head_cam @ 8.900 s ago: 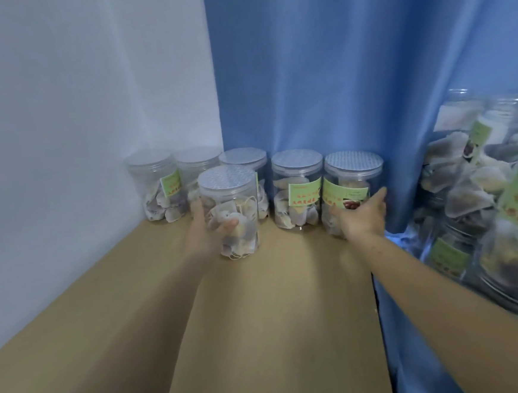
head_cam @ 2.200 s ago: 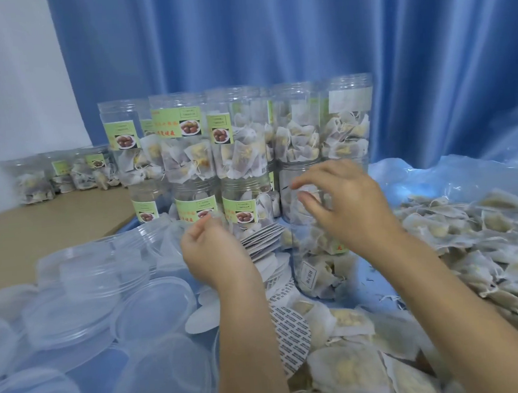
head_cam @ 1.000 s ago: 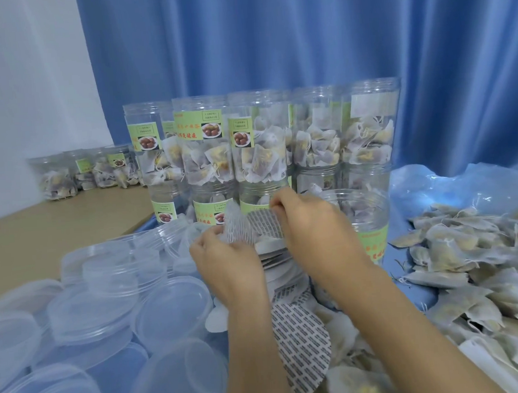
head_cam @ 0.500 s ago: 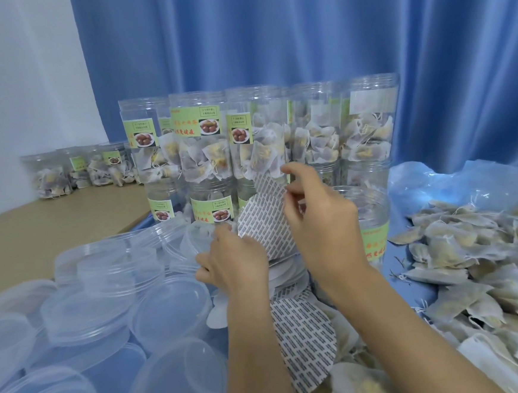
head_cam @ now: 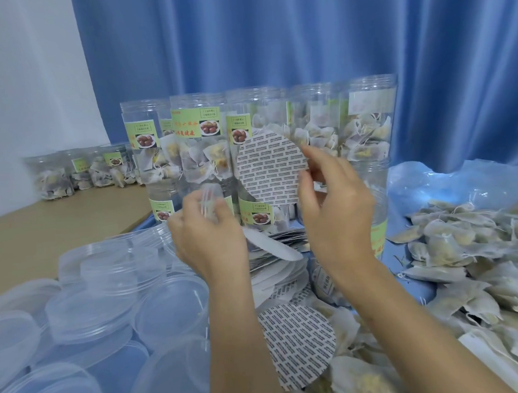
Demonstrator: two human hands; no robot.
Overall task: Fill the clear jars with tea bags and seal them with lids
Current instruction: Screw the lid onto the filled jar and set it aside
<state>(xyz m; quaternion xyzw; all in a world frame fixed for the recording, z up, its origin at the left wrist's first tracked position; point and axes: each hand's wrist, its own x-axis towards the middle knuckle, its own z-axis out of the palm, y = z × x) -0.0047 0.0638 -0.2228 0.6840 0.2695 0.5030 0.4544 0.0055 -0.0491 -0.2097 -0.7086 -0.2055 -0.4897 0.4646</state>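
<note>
My right hand (head_cam: 336,212) pinches a round printed seal disc (head_cam: 269,170) by its right edge and holds it upright in front of the stacked jars. My left hand (head_cam: 208,234) is just left of the disc, fingers curled and motion-blurred; whether it holds anything is unclear. An open clear jar (head_cam: 378,214) with a green label stands behind my right hand. A fanned stack of seal discs (head_cam: 275,257) lies below the hands, and one disc (head_cam: 297,345) lies flat nearer me. Loose tea bags (head_cam: 473,260) are heaped on the right.
Clear plastic lids (head_cam: 104,298) are piled at the left. Filled open jars (head_cam: 200,139) stand stacked two high at the back before a blue curtain. Lidded jars (head_cam: 51,178) sit on the wooden table (head_cam: 22,239) far left.
My right hand has lifted the seal disc higher and turned its printed face toward me. My left hand has let go of the disc and drawn away to the left.
</note>
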